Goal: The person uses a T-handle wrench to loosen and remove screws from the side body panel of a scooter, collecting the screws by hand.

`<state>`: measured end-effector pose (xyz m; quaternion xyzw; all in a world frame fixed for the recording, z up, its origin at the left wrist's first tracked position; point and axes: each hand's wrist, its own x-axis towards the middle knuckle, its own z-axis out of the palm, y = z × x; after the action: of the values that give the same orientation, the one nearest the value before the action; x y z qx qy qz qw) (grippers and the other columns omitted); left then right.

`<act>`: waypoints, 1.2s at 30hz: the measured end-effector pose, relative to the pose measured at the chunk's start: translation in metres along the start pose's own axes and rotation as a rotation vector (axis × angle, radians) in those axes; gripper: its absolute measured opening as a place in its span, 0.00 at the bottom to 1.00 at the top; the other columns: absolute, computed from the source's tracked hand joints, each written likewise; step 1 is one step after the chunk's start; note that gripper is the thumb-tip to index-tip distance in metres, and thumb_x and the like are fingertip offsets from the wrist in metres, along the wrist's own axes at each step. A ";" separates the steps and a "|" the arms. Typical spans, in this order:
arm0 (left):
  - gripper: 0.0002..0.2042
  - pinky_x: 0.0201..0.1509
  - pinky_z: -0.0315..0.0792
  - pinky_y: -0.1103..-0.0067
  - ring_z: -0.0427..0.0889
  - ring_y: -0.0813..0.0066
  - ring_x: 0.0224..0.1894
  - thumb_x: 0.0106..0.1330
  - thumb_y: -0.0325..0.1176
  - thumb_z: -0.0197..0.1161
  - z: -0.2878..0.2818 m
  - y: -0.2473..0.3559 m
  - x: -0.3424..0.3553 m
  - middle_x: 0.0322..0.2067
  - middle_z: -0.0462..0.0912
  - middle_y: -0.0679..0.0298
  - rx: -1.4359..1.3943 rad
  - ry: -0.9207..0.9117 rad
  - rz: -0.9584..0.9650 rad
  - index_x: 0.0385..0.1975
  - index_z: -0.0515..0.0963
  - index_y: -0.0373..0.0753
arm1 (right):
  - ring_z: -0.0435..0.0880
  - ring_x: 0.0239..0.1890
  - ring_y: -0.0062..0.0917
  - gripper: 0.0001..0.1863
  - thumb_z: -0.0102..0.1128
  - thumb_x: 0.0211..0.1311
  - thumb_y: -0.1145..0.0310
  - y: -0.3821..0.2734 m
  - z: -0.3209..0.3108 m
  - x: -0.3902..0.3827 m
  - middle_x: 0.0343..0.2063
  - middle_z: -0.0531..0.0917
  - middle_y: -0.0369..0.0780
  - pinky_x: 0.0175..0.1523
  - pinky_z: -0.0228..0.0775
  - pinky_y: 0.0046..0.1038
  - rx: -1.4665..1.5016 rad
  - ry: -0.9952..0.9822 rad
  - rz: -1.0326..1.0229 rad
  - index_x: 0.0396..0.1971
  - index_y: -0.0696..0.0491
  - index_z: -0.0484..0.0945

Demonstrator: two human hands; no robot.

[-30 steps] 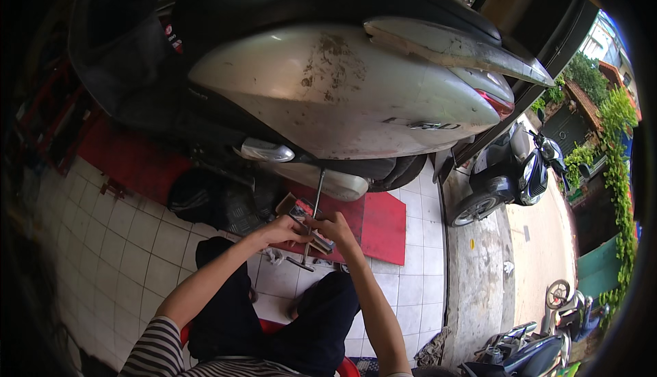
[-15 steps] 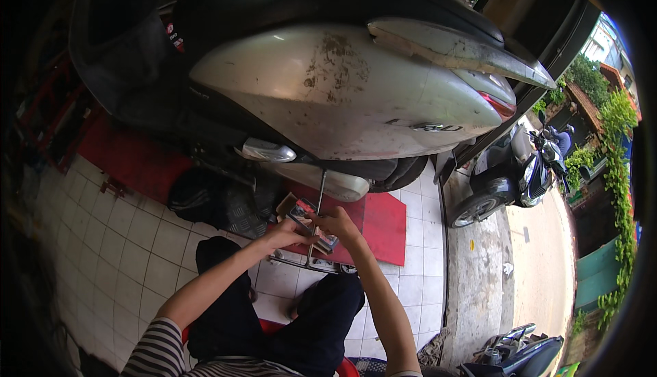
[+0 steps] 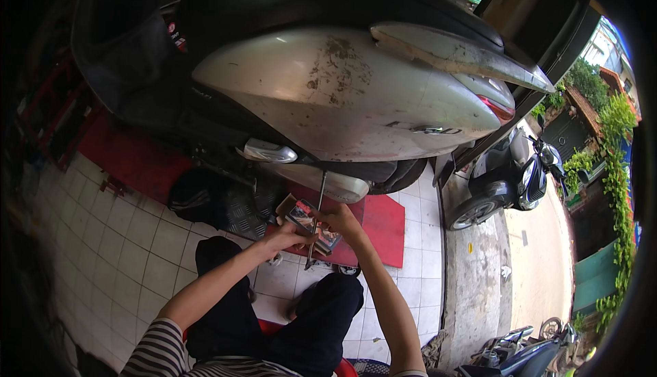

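Note:
My left hand (image 3: 289, 237) is closed on the lower shaft of a long metal T-handled wrench (image 3: 321, 189), and my right hand (image 3: 337, 218) grips it higher up. The wrench's crossbar points toward me; its far end rises to the lower side panel of a silver scooter (image 3: 342, 117), near the muffler cover (image 3: 345, 184). Under my hands, an open box of small parts or tools (image 3: 294, 206) rests by the red lift platform (image 3: 383, 230). Fingertips are partly hidden.
A black bundle (image 3: 195, 199) sits left of the box. A red rack (image 3: 51, 117) stands at far left. Beyond a pillar, another scooter (image 3: 499, 185) is parked by the road (image 3: 537, 267); more motorbikes (image 3: 527, 349) show at lower right. My knees frame the tiled floor (image 3: 274, 278).
My hands have shifted slightly up and right, and the wrench's crossbar has turned from crosswise to more end-on. A figure briefly visible behind the parked scooter is gone.

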<state>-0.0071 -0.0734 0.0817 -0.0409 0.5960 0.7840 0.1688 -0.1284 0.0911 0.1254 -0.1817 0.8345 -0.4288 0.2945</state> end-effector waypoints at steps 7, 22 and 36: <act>0.10 0.37 0.68 0.88 0.77 0.91 0.34 0.64 0.34 0.69 -0.015 -0.006 0.003 0.35 0.85 0.73 -0.076 -0.167 0.081 0.42 0.84 0.38 | 0.71 0.20 0.12 0.19 0.68 0.63 0.55 -0.012 0.004 -0.006 0.18 0.78 0.32 0.23 0.59 0.20 0.292 -0.002 0.022 0.35 0.61 0.86; 0.09 0.53 0.71 0.82 0.80 0.83 0.44 0.64 0.26 0.65 -0.006 0.006 0.002 0.39 0.86 0.68 -0.146 -0.225 0.123 0.44 0.82 0.36 | 0.74 0.21 0.14 0.18 0.67 0.64 0.54 -0.018 0.003 -0.007 0.17 0.78 0.32 0.26 0.62 0.21 0.029 0.113 0.001 0.27 0.56 0.85; 0.11 0.46 0.72 0.82 0.81 0.83 0.41 0.72 0.36 0.60 0.010 0.019 -0.050 0.38 0.86 0.67 0.019 -0.229 0.013 0.44 0.82 0.36 | 0.68 0.24 0.09 0.18 0.52 0.75 0.55 -0.021 0.036 -0.065 0.25 0.75 0.29 0.28 0.57 0.16 0.491 -0.025 -0.015 0.37 0.57 0.78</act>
<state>0.0358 -0.0789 0.1152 0.0542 0.5807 0.7787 0.2311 -0.0543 0.0933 0.1478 -0.1162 0.7001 -0.6187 0.3370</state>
